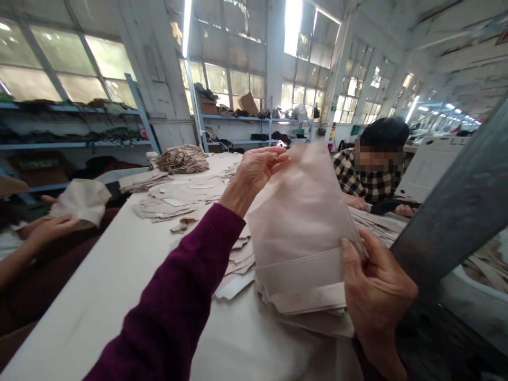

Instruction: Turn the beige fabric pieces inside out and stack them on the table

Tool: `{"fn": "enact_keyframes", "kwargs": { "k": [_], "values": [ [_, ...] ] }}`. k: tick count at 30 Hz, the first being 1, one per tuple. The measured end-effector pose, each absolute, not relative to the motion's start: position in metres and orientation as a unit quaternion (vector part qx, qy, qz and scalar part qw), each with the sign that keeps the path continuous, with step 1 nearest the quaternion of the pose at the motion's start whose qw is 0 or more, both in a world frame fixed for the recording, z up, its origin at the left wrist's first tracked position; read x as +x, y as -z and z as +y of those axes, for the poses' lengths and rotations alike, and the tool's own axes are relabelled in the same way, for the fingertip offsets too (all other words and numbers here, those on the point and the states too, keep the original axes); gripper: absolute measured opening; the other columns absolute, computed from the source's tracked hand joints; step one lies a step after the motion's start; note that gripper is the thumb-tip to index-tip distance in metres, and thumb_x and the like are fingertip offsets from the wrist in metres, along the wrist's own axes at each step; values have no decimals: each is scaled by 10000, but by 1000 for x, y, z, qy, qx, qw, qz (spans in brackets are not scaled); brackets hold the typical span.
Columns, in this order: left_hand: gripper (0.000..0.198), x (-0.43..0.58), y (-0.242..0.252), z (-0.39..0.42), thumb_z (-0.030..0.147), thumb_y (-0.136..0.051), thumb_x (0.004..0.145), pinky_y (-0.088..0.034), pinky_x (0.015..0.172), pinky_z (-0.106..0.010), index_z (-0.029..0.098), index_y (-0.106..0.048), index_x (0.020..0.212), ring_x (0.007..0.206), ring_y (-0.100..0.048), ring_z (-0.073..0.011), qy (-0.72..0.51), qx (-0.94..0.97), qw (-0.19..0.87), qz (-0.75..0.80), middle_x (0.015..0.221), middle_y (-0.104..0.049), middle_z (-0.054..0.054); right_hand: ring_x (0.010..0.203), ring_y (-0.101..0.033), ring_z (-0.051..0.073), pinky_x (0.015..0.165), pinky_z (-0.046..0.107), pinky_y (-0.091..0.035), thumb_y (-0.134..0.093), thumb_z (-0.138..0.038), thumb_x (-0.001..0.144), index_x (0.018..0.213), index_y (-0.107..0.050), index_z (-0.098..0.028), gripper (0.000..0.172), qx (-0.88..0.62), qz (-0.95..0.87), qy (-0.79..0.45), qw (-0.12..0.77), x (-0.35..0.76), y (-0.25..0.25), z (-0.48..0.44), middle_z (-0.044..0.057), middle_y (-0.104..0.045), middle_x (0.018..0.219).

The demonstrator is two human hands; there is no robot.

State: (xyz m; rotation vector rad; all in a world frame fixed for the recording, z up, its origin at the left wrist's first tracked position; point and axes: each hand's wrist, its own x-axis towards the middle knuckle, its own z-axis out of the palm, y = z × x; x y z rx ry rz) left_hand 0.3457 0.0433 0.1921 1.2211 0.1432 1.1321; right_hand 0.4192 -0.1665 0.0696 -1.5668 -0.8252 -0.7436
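Observation:
A pale pink-beige piece of fabric (301,222) stands lifted above the table, held at two ends. My left hand (254,172), in a dark purple sleeve, pinches its top edge. My right hand (375,288) grips its lower right side, where a band runs across the piece. Under it lies a stack of similar cut pieces (313,312) on the white table (119,275).
More cut pieces (186,193) and a heap (184,159) lie farther along the table. A person in a checked shirt (365,177) sits at the far right; another person's hand (51,227) holds fabric at the left. A grey slanted post (456,206) stands on the right. Shelves line the back wall.

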Motion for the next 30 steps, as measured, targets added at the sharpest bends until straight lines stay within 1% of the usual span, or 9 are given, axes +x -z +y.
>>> {"fn": "enact_keyframes", "kwargs": {
  "k": [4, 7, 10, 14, 18, 22, 25, 27, 30],
  "values": [
    [92, 370, -154, 31, 31, -517, 667, -535, 759, -321, 54, -600, 699, 583, -617, -111, -461, 567, 679, 72, 577, -608, -29, 789, -646, 175, 714, 257, -485, -494, -262, 870, 1154, -595, -125, 331, -691, -395, 354, 491, 428, -34, -157, 92, -682, 970],
    [109, 389, -105, 34, 79, -493, 671, -531, 672, -297, 77, -602, 668, 559, -605, -123, -432, 616, 638, 162, 555, -588, -18, 710, -643, 188, 652, 267, -480, -367, -216, 915, 1022, -644, -63, 334, -723, -426, 380, 389, 443, 4, -151, 116, -683, 816],
    [170, 393, -70, 33, 134, -466, 713, -493, 638, -255, 115, -630, 669, 623, -617, -150, -391, 746, 493, 217, 589, -607, -26, 640, -634, 203, 584, 276, -468, -299, -237, 936, 937, -650, -32, 406, -767, -406, 367, 334, 454, 28, -151, 127, -664, 727],
    [271, 385, -50, 12, 183, -404, 822, -457, 726, -262, 150, -624, 667, 723, -612, -173, -296, 901, 269, 169, 689, -641, -53, 663, -641, 201, 605, 274, -467, -286, -272, 948, 941, -646, -43, 427, -775, -381, 365, 348, 452, 31, -153, 129, -672, 747],
    [297, 385, -28, -13, 274, -336, 915, -398, 921, -356, 179, -617, 920, 938, -583, -196, -211, 962, 156, 76, 976, -644, -78, 658, -643, 189, 591, 263, -468, -288, -238, 942, 928, -645, -53, 402, -784, -380, 371, 321, 448, 31, -171, 128, -678, 765],
    [390, 391, 6, -21, 413, -320, 925, -284, 1006, -551, 204, -478, 1214, 1149, -470, -268, -161, 981, 89, 54, 1245, -525, -104, 626, -637, 166, 539, 259, -457, -368, -239, 905, 989, -629, -128, 296, -785, -467, 368, 176, 454, 32, -204, 87, -682, 829],
    [511, 393, 21, -18, 467, -233, 929, -290, 1006, -568, 173, -354, 1328, 1212, -411, -280, -123, 987, 88, 46, 1333, -445, -127, 884, -639, 221, 737, 308, -487, -417, -341, 885, 1132, -574, -138, 357, -718, -538, 406, 174, 458, 25, -204, 125, -641, 1078],
    [532, 392, 27, -14, 460, -240, 923, -308, 994, -568, 158, -328, 1351, 1240, -377, -293, -99, 992, 73, 31, 1364, -408, -132, 1072, -564, 279, 863, 378, -451, -427, -396, 870, 1243, -497, -114, 473, -682, -570, 410, 203, 459, 22, -186, 158, -551, 1236],
    [525, 393, 38, -7, 415, -349, 891, -334, 973, -553, 196, -330, 1367, 1290, -299, -311, -75, 997, 24, -5, 1428, -318, -94, 1079, -554, 298, 844, 414, -441, -407, -443, 858, 1278, -474, -143, 520, -648, -632, 374, 202, 464, 31, -154, 153, -564, 1222]
  ]
}}
